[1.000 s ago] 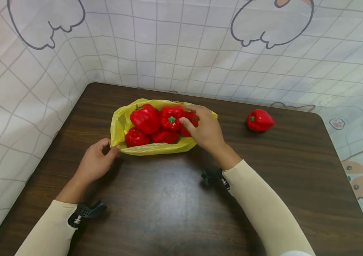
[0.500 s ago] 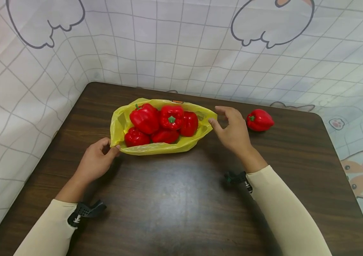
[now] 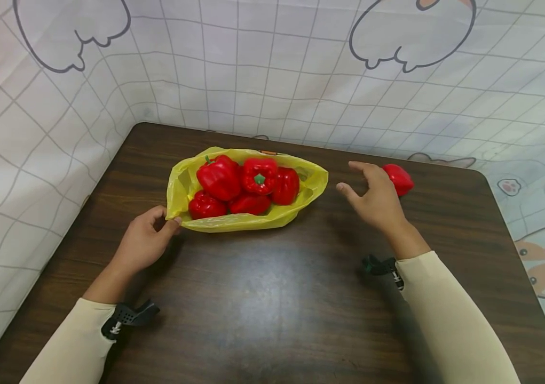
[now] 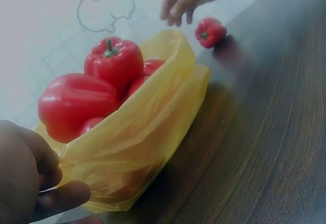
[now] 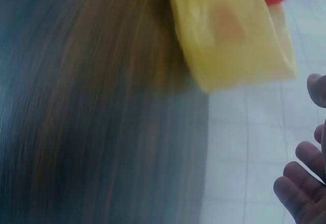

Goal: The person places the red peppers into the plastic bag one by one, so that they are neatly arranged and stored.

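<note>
A yellow plastic bag [image 3: 238, 224] lies with its mouth spread wide, several red bell peppers [image 3: 219, 178] inside it. My left hand [image 3: 142, 242] pinches the bag's near left corner between thumb and fingers; the left wrist view shows the same grip at the bag's edge. My right hand [image 3: 373, 197] is apart from the bag, on its right side, fingers spread and holding nothing. Just beyond that hand sits a single red bell pepper [image 3: 401, 180] on the table, partly covered by the hand in the head view. The left wrist view shows this lone pepper [image 4: 210, 32] whole, green stem visible.
The dark wood-grain table [image 3: 253, 320] carries the bag and the lone pepper. A white grid-patterned cloth [image 3: 291, 69] with cartoon animals hangs along the back and both sides. Each wrist wears a black strap [image 3: 133, 314].
My right hand has come out of the bag and moved right, now partly in front of the lone pepper. The left hand keeps its hold on the bag's corner.
</note>
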The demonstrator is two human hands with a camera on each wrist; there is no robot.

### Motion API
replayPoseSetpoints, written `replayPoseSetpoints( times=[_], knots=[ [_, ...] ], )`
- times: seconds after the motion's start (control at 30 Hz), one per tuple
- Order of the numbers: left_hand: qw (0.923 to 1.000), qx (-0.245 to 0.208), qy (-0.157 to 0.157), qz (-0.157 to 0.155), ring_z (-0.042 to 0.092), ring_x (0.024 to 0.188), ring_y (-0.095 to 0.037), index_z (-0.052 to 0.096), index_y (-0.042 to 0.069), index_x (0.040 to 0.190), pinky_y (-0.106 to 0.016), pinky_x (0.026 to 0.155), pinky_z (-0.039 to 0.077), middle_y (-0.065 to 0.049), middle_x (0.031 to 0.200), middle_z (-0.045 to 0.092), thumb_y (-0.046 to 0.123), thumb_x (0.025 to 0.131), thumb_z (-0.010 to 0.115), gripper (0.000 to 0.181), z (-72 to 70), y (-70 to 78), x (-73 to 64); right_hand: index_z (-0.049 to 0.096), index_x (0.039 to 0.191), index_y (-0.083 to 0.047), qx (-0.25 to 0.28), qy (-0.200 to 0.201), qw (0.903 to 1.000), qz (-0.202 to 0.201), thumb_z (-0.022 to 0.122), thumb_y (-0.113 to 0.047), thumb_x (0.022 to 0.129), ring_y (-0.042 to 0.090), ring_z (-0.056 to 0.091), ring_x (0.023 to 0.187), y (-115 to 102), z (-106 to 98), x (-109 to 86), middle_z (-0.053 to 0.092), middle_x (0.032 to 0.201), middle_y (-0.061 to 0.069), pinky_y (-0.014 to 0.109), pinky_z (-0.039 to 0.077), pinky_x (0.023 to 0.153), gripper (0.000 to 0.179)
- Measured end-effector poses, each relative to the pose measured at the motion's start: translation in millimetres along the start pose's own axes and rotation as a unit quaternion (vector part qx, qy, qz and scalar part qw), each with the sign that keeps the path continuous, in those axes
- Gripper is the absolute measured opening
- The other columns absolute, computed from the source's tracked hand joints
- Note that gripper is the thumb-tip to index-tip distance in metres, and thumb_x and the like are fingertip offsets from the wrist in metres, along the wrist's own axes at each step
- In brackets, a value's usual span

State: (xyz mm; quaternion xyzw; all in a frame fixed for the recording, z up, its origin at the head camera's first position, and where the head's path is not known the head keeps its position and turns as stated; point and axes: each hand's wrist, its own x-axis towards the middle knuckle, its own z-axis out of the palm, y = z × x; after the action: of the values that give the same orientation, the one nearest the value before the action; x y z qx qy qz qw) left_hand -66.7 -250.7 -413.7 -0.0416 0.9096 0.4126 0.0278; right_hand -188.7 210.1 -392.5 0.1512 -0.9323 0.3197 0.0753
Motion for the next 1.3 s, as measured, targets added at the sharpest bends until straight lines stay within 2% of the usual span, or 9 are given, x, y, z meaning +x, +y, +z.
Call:
replayPoseSetpoints(
  times=[0.13, 0.27, 0.4, 0.6, 0.7, 0.83, 0.97, 1.1, 1.3],
  knots=[
    [1.0, 0.001, 0.001, 0.003, 0.057, 0.081, -0.027, 0.064, 0.003, 0.111, -0.037, 0.067, 0.046, -0.013, 0.098, 0.072, 0.032, 0.106, 0.055, 0.031, 0.1, -0.7, 0.5, 0.052, 0.147, -0.004, 0.001, -0.005, 0.9998, 0.021, 0.076, -0.031, 0.094, 0.039, 0.05, 0.12, 12.2, -9.8, -2.3, 0.056, 0.137, 0.019, 0.056, 0.042, 0.101, 0.064],
    [1.0, 0.0, 0.002, 0.003, 0.057, 0.081, -0.027, 0.064, 0.003, 0.111, -0.037, 0.067, 0.047, -0.013, 0.098, 0.072, 0.032, 0.106, 0.055, 0.031, 0.4, -1.2, 1.0, 0.052, 0.147, -0.005, -0.007, 0.004, 0.9992, 0.039, 0.076, -0.034, 0.095, 0.041, 0.049, 0.12, 26.4, -19.5, -3.9, 0.055, 0.137, 0.021, 0.056, 0.042, 0.099, 0.064],
    [1.0, -0.001, -0.002, 0.003, 0.058, 0.082, -0.027, 0.064, 0.003, 0.113, -0.037, 0.068, 0.047, -0.014, 0.099, 0.072, 0.032, 0.106, 0.055, 0.032, 0.9, -1.6, 0.6, 0.052, 0.147, -0.005, -0.02, 0.015, 0.9979, 0.059, 0.074, -0.035, 0.096, 0.044, 0.049, 0.121, 40.8, -31.3, -6.8, 0.051, 0.142, 0.023, 0.058, 0.046, 0.094, 0.063],
    [1.0, -0.002, -0.005, -0.001, 0.058, 0.083, -0.027, 0.064, 0.003, 0.114, -0.038, 0.069, 0.047, -0.014, 0.101, 0.072, 0.033, 0.106, 0.054, 0.033, 0.2, -0.9, 0.5, 0.053, 0.144, -0.002, -0.034, 0.035, 0.9963, 0.071, 0.073, -0.029, 0.096, 0.047, 0.043, 0.127, 60.8, -44.2, -6.2, 0.051, 0.142, 0.025, 0.064, 0.044, 0.094, 0.059],
    [1.0, -0.002, -0.007, -0.005, 0.059, 0.084, -0.027, 0.064, 0.003, 0.116, -0.037, 0.069, 0.048, -0.014, 0.102, 0.072, 0.033, 0.106, 0.054, 0.034, -0.2, -0.1, 0.6, 0.052, 0.143, 0.001, -0.045, 0.039, 0.9952, 0.077, 0.074, -0.027, 0.095, 0.049, 0.039, 0.133, 73.0, -45.0, -3.7, 0.05, 0.143, 0.027, 0.064, 0.04, 0.1, 0.06],
    [0.9999, -0.001, -0.01, -0.01, 0.059, 0.086, -0.028, 0.063, 0.003, 0.118, -0.037, 0.07, 0.048, -0.014, 0.103, 0.072, 0.034, 0.106, 0.054, 0.035, -0.2, 0.4, 0.9, 0.046, 0.147, 0.005, -0.054, 0.027, 0.9915, 0.115, 0.07, -0.034, 0.097, 0.051, 0.034, 0.137, 88.1, -43.0, -2.7, 0.045, 0.147, 0.03, 0.064, 0.033, 0.105, 0.068],
    [0.9998, 0.001, -0.011, -0.014, 0.058, 0.085, -0.028, 0.063, 0.003, 0.118, -0.037, 0.069, 0.047, -0.015, 0.103, 0.072, 0.034, 0.106, 0.054, 0.035, -0.1, 0.3, 1.1, 0.04, 0.15, 0.007, -0.051, 0.008, 0.9877, 0.147, 0.068, -0.041, 0.098, 0.051, 0.036, 0.135, 96.5, -39.6, -3.5, 0.043, 0.147, 0.033, 0.062, 0.034, 0.105, 0.077],
    [0.9998, 0.004, -0.011, -0.015, 0.058, 0.085, -0.028, 0.063, 0.003, 0.117, -0.038, 0.07, 0.046, -0.014, 0.103, 0.072, 0.034, 0.106, 0.054, 0.034, 0.5, 0.0, 1.1, 0.037, 0.151, 0.009, -0.048, -0.008, 0.9864, 0.157, 0.067, -0.045, 0.098, 0.05, 0.038, 0.132, 100.2, -36.2, -4.1, 0.043, 0.146, 0.033, 0.062, 0.036, 0.105, 0.081],
    [0.9999, 0.007, -0.009, -0.012, 0.057, 0.083, -0.028, 0.063, 0.003, 0.116, -0.038, 0.07, 0.047, -0.014, 0.102, 0.072, 0.033, 0.106, 0.054, 0.032, 0.8, -0.1, 0.7, 0.04, 0.15, 0.007, -0.041, 0.007, 0.983, 0.179, 0.065, -0.05, 0.097, 0.049, 0.041, 0.13, 100.8, -32.5, -4.1, 0.045, 0.144, 0.032, 0.062, 0.038, 0.103, 0.081]
  ],
)
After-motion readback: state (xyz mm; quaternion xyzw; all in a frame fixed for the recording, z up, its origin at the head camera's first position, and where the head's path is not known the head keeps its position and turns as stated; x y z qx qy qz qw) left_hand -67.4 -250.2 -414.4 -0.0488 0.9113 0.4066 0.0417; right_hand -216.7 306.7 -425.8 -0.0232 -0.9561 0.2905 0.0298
